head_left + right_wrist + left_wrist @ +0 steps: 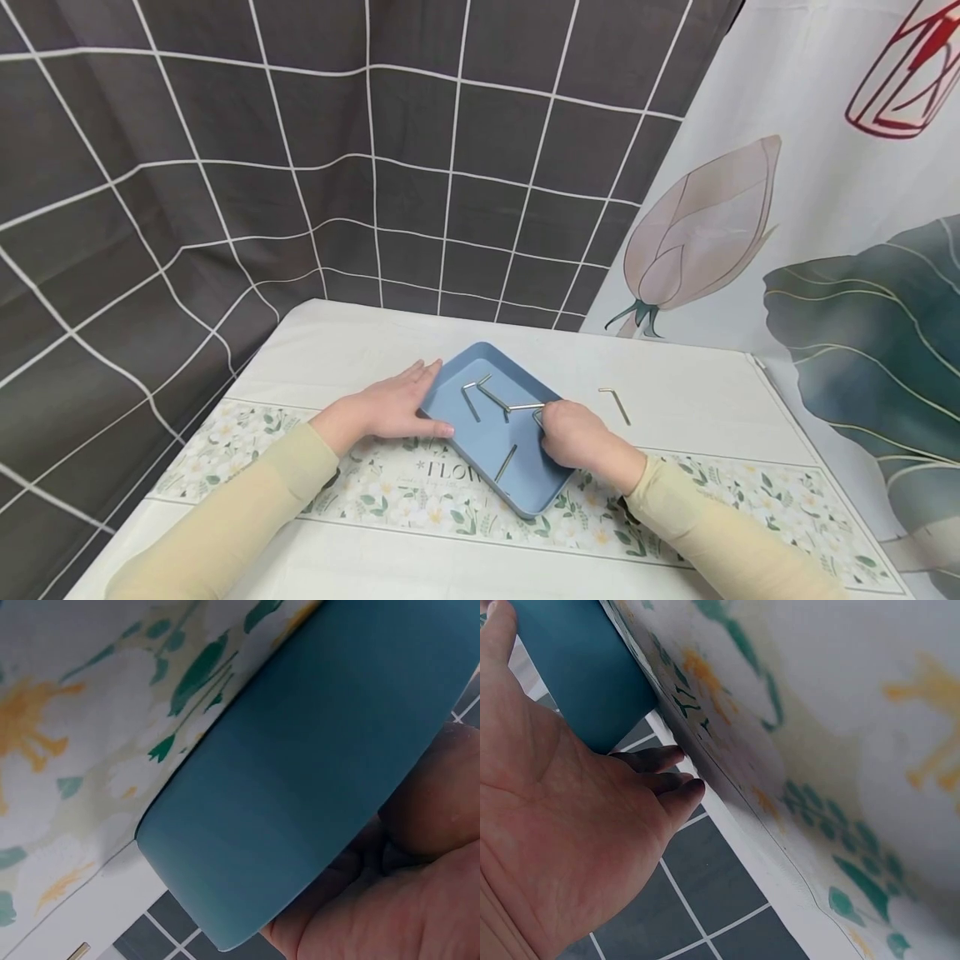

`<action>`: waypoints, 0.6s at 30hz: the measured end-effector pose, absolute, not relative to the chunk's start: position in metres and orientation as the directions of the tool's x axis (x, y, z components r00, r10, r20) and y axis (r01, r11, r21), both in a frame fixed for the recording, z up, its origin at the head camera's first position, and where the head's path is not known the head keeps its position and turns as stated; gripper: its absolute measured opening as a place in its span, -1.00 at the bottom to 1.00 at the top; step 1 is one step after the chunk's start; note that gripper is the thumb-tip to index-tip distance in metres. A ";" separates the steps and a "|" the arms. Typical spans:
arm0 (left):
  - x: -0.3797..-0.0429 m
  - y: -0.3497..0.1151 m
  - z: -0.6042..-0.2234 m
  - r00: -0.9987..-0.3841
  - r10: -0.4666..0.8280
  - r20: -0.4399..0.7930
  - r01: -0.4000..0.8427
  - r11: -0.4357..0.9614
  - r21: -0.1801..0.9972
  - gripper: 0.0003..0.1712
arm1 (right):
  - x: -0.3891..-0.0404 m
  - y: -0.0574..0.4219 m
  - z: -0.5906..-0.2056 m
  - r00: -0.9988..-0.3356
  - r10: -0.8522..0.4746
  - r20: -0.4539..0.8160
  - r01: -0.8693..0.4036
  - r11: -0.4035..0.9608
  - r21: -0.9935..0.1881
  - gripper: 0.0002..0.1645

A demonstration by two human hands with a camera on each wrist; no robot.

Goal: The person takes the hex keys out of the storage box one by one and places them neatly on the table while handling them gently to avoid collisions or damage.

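Note:
Several L-shaped hex keys lie in a shallow blue tray [487,450], which sits at an angle on the table. My left hand [397,406] rests against the tray's left corner, fingers spread and fairly straight, thumb at the near rim. In the left wrist view the left hand [570,802] is beside the tray's outer wall [585,667]. My right hand [576,435] is curled over the tray's right side and pinches a hex key [527,407]; its fingertips are hidden. Nearer the front lies another hex key [506,462]. The right wrist view shows the right hand [397,892] behind the tray wall [292,772].
A single hex key [618,406] lies on the white tablecloth [697,400] to the right of the tray. A floral band [390,492] crosses the cloth. Behind the table hang a dark grid-patterned curtain [420,192] and a white curtain with plant prints [697,233].

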State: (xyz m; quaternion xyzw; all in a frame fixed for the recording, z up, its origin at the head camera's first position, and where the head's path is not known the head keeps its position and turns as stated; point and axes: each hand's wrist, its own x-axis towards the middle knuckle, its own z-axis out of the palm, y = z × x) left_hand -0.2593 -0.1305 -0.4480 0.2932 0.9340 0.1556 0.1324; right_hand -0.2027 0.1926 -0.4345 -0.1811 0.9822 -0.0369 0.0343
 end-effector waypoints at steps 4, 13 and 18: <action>-0.259 -0.130 -0.447 -0.792 0.589 -0.157 0.507 0.780 0.367 0.52 | -0.202 0.193 -0.436 -0.931 -0.362 -0.044 -0.356 0.929 -0.099 -0.74; -0.258 -0.130 -0.447 -0.791 0.591 -0.157 0.508 0.779 0.368 0.52 | -0.203 0.198 -0.440 -0.933 -0.359 -0.030 -0.351 0.924 -0.151 -0.60; -0.259 -0.130 -0.447 -0.791 0.592 -0.155 0.510 0.778 0.366 0.52 | -0.203 0.201 -0.444 -0.933 -0.361 -0.007 -0.354 0.920 -0.170 -0.58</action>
